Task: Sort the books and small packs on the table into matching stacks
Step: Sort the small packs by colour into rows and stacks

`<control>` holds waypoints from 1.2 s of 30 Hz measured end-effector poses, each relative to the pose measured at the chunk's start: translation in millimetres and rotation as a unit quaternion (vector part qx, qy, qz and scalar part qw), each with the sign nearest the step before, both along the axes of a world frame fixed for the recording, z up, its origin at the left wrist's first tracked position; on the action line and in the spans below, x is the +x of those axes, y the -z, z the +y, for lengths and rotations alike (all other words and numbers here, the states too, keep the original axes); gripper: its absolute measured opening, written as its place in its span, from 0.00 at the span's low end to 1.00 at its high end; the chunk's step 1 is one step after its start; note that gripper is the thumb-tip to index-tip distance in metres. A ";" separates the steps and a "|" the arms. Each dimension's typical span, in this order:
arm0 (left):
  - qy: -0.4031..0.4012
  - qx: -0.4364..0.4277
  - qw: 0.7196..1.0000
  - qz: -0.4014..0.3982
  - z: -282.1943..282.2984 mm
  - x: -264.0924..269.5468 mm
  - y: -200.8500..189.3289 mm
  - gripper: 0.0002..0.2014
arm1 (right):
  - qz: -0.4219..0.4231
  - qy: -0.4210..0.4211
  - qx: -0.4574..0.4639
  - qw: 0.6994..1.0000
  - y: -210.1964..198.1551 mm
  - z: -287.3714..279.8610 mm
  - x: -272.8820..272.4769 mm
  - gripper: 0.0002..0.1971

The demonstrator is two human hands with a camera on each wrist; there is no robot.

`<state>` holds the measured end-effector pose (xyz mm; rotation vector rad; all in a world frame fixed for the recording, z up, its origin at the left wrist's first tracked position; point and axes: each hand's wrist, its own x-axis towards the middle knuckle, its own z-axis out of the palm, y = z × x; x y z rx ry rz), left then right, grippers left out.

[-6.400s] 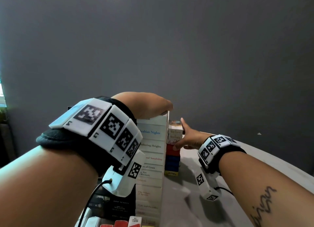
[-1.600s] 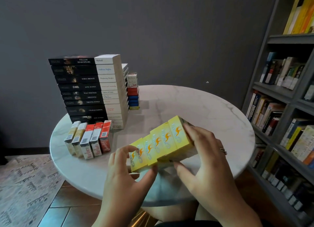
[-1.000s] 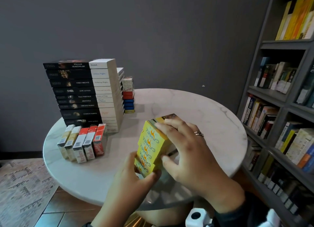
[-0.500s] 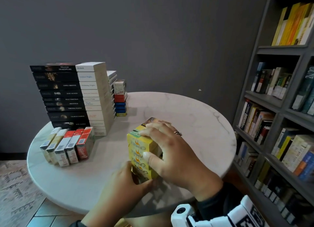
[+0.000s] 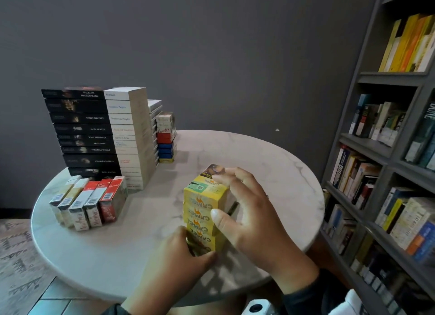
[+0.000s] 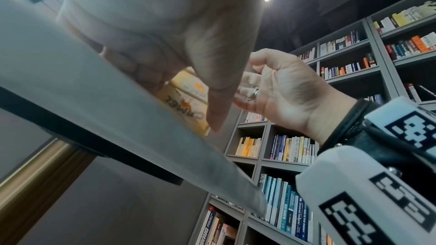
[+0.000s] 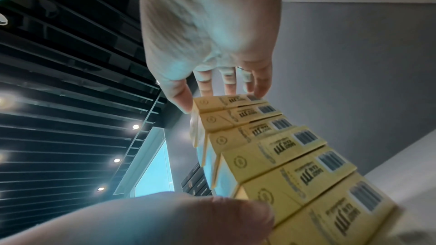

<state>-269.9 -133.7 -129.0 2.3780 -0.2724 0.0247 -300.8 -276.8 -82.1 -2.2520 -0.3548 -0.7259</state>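
Yellow packs, several alike, stacked flat in one upright column on the near part of the desk; orange camel print on the faces toward the camera, barcodes on the side seen from the right wrist. Column leans slightly, its layers a little staggered in the right wrist view.

Left hand: at the foot of the column, fingers curled against the lowest packs, thumb pressed to their near face; it grips the base.

Right hand: fingers spread and bent over the top pack, thumb on the front face about halfway down; it grips the upper column. Ring on one finger.

Row of packs: five, standing upright side by side at the left edge of the desk; two pale gold, three red and white.

Black books: tall stack at the far left of the desk, spines with authors' names facing the camera.

White books: stack touching the black one on its right, about equal in height. Further white books behind it, mostly hidden.

Small stack of packs: behind the white books, flat; white on top, then red, then blue, one yellow at the bottom.

Bookshelf: grey, at the right, filled with books.
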 end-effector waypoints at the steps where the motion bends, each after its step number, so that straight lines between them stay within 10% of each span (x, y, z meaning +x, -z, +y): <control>1: -0.003 0.007 1.000 -0.001 -0.1 0.0 -0.2 0.18 | 0.007 0.006 -0.014 1.000 -0.2 -0.2 -0.1 0.30; 11: -0.012 0.109 0.993 -0.042 -2.7 2.2 12.6 0.25 | -0.004 0.069 -0.068 0.995 2.7 2.1 -6.6 0.25; 21: -0.051 -0.192 0.973 -0.115 18.7 -1.8 -1.7 0.26 | -0.036 0.074 0.077 0.994 -0.4 -1.9 -14.9 0.19; 26: -0.021 -0.178 0.971 -0.158 44.0 1.7 -0.8 0.31 | 0.025 0.060 0.163 0.984 20.6 0.3 -13.8 0.17; 36: -0.014 -0.100 0.993 -0.066 63.4 -2.2 8.2 0.49 | 0.167 0.077 0.065 0.981 61.4 -1.8 -16.2 0.41</control>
